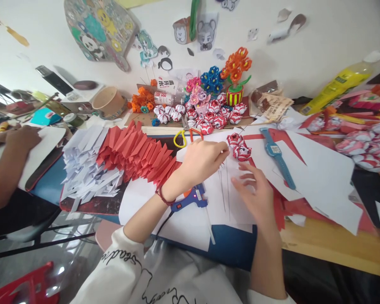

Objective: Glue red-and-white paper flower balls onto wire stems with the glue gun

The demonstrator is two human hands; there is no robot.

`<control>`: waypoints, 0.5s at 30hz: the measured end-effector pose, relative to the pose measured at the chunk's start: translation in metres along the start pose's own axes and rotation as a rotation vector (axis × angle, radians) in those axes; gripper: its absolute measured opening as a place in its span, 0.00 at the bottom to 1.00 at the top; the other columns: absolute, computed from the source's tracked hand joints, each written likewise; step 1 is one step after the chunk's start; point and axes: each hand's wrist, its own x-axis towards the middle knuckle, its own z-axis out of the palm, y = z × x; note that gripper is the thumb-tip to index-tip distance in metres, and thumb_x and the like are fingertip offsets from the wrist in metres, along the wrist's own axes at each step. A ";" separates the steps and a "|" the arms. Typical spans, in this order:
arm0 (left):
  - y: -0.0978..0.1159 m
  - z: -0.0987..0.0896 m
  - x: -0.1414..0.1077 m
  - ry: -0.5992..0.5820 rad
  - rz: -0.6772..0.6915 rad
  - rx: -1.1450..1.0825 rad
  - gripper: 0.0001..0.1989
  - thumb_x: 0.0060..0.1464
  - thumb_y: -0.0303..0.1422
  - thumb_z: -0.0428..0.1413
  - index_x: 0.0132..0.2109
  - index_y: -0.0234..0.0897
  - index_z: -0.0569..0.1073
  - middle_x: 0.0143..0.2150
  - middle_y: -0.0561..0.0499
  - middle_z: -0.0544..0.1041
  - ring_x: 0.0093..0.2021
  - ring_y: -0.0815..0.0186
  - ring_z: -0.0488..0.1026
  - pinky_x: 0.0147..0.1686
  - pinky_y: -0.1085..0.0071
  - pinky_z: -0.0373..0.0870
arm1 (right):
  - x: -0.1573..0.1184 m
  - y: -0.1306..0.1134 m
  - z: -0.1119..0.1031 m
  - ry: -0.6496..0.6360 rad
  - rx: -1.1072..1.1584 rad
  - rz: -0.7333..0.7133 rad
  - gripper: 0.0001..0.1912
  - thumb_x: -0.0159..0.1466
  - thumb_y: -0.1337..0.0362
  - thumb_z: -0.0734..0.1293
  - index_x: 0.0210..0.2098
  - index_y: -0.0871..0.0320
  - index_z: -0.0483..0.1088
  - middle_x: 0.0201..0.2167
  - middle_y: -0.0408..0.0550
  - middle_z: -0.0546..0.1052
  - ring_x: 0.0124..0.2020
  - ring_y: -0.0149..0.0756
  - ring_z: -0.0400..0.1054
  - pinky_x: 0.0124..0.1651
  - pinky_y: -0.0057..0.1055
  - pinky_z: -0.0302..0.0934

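Note:
My left hand [204,160] is closed in a pinch over the white paper, its fingertips beside two red-and-white paper flowers [241,153]. What it pinches is too small to make out. Just right of it, my right hand [255,188] has its fingers apart and holds nothing. Thin wires [223,194] lie on the paper between the hands. Below my left wrist rests a blue glue gun [188,202] with a glue stick. Scissors with yellow and orange handles [180,139] are behind my left hand. Folded red paper pieces [136,152] and white ones [88,164] are heaped to the left.
Finished paper flowers [215,116] and an orange flower pot [234,97] stand along the wall. A blue watch [279,158] lies on paper sheets at the right, near a yellow bottle [338,88]. Another person's arm [9,160] rests at the far left.

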 end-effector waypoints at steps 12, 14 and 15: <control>0.000 0.001 0.000 0.002 0.006 0.003 0.11 0.67 0.33 0.53 0.38 0.38 0.80 0.31 0.50 0.83 0.31 0.62 0.78 0.29 0.69 0.59 | 0.003 -0.013 0.033 -0.060 -0.447 0.019 0.20 0.71 0.50 0.62 0.38 0.58 0.79 0.27 0.50 0.77 0.28 0.41 0.69 0.34 0.36 0.57; 0.000 0.001 0.000 0.000 0.004 0.011 0.12 0.67 0.33 0.53 0.38 0.38 0.80 0.30 0.50 0.83 0.31 0.62 0.78 0.29 0.69 0.59 | 0.001 -0.013 0.018 -0.090 -0.211 0.067 0.19 0.69 0.49 0.66 0.31 0.57 0.77 0.21 0.44 0.72 0.23 0.36 0.64 0.30 0.33 0.56; 0.000 0.001 0.000 -0.001 0.003 0.014 0.12 0.67 0.33 0.53 0.38 0.38 0.80 0.30 0.50 0.83 0.31 0.62 0.78 0.29 0.69 0.59 | -0.002 -0.012 0.007 -0.113 -0.076 0.085 0.19 0.68 0.49 0.67 0.30 0.56 0.76 0.19 0.42 0.70 0.21 0.33 0.62 0.28 0.32 0.55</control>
